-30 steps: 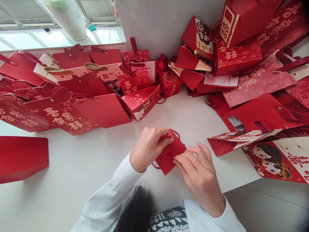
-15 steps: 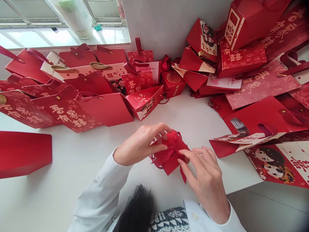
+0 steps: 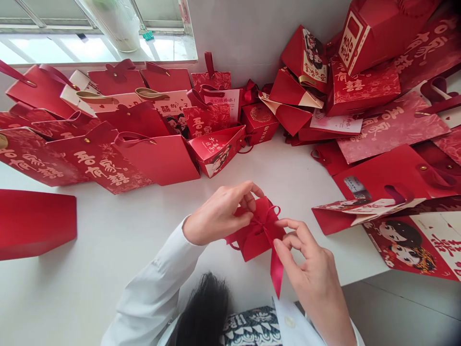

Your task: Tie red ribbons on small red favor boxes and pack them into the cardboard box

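A small red bag (image 3: 256,239) sits just above the white table (image 3: 90,250) at lower middle of the frame, its red ribbon (image 3: 277,269) tied in a loose bow across the front, with one long tail hanging down past the bag's lower edge. The left hand (image 3: 219,214), in a white sleeve (image 3: 151,293), comes in from the lower left, fingers bent and pinched together on the bow's upper loop. The right hand (image 3: 309,271) is at the bag's right side, its thumb and forefinger curled in at the ribbon, though whether they pinch it cannot be told. Behind, heaps of red paper bags (image 3: 158,161) line the wall, several printed 喜 or 囍; a card (image 3: 222,102) reads 我们结婚啦, and a cartoon couple (image 3: 403,245) decorates a bag at lower right
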The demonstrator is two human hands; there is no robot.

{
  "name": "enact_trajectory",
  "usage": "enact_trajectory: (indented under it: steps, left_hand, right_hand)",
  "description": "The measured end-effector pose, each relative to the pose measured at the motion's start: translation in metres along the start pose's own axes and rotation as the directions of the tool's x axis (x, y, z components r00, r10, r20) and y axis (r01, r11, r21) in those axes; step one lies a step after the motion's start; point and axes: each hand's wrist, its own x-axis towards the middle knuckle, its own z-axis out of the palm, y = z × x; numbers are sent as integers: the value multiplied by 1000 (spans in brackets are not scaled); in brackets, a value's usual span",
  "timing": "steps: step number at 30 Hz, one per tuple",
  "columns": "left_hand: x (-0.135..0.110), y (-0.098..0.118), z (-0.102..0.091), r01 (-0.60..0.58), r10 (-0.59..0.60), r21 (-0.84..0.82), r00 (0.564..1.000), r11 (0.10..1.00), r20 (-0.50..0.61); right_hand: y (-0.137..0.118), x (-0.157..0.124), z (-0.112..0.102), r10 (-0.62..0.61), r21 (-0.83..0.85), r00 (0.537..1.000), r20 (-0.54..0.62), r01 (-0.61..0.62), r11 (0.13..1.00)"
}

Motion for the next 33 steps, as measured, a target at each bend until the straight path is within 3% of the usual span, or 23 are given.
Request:
enact_trajectory:
  steps: [3,8,10,12,14,17,19,22,27,33]
  left_hand:
    - [1,-2,1,14,-14,-60,1000,998,1]
    - [2,-5,0,6,1,-246,1000,969,31]
    - [2,-6,-1,9,9,-317,999,948,53]
    - [2,-7,-2,18,22,-388,995,921,98]
    - [2,-9,-3,33,31,-445,990,895,136]
    - [3,-10,-4,54,29,-499,987,865,158]
    - [3,-11,-4,65,25,-519,986,852,165]
    - [4,-12,-3,73,20,-530,986,845,168]
    - [6,-14,-2,58,19,-563,991,824,129]
    - [7,-18,-1,81,3,-593,990,801,139]
  right_hand:
    - [-1,-3,0,-13,-80,999,43,17,997]
    - [6,-7,4,33,-57,985,170,-24,998]
    - [8,-8,5,14,-83,990,139,-2,997]
    - [8,-9,5,-100,-143,994,42,105,984]
    - [4,-9,6,-312,-221,948,-63,291,931]
    - [-6,-3,12,-591,-333,805,-49,545,770]
    - [-13,4,19,-661,-415,750,20,608,677]
    - [-17,11,29,-687,-505,727,8,595,625]
    - [-1,4,30,-715,-292,699,-13,681,672]
    - [19,-5,23,-682,-128,731,14,678,724]
